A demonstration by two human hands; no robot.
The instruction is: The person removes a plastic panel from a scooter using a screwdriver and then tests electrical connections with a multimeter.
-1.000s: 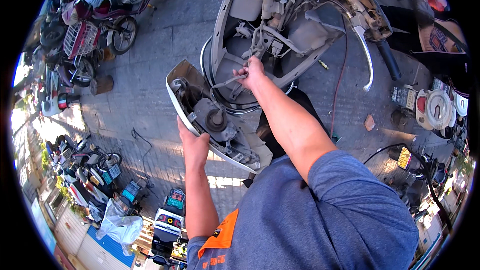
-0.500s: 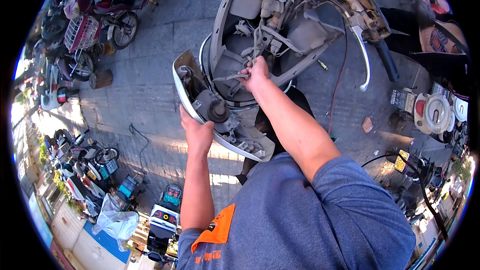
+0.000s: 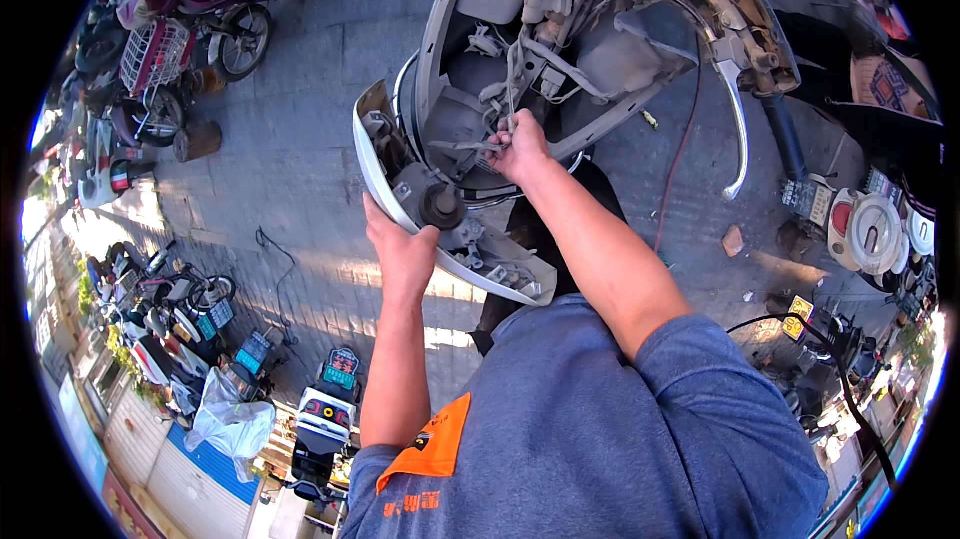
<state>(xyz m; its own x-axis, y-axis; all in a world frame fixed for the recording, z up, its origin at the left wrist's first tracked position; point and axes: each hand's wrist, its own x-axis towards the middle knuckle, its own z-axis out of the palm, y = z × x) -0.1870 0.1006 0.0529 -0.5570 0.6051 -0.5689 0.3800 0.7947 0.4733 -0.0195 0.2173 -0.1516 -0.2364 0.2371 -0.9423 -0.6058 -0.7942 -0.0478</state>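
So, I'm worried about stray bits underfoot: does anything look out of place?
Yes: on the pavement to the right of the opened scooter front lie a reddish chunk and a small yellowish piece, too small to identify. Both look stray, since neither seems attached to anything; a thin red cord or hose also trails there.

Grey paving (image 3: 300, 139): is spreading outdoors.
Sunlight (image 3: 455, 339): is falling in pale bands.
White ribbed panel (image 3: 140, 429): is adjoining a blue strip (image 3: 212, 465).

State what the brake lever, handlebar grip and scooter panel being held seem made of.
Brake lever: probably polished metal, shining silvery.
Handlebar grip: likely rubber or plastic, dull black.
Scooter panel: apparently plastic, with a thin, smooth white edge.
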